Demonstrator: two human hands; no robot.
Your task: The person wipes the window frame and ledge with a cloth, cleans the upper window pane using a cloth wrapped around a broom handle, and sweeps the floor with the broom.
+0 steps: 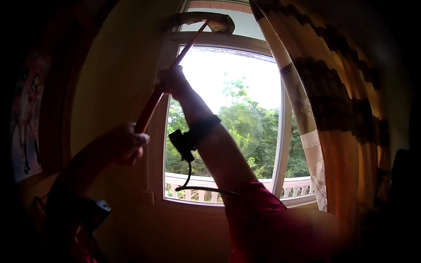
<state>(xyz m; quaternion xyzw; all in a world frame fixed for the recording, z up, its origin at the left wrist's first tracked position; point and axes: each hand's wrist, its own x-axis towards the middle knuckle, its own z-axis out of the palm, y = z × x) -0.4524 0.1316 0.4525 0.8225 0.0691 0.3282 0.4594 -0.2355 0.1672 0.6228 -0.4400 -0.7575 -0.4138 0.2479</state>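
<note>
A reddish mop pole (150, 109) slants up in front of the window, its lower end in my left hand (129, 143) with the fingers wrapped round it. Higher up, my right hand (173, 82) is closed round the same pole. At the top, the dark, wide mop head (221, 23) lies across the small upper window pane (245, 19), just above the frame's crossbar. Backlight darkens the head, so its material is hard to make out. My right wrist wears a black strap with a small device (182, 143) and a cable.
A large window pane (228, 131) looks onto trees and a white balustrade (201, 182). Patterned brown and orange curtains (333, 109) hang at the right. A poster (30, 118) is at the left, and a wall socket (148, 197) sits below the window's left corner.
</note>
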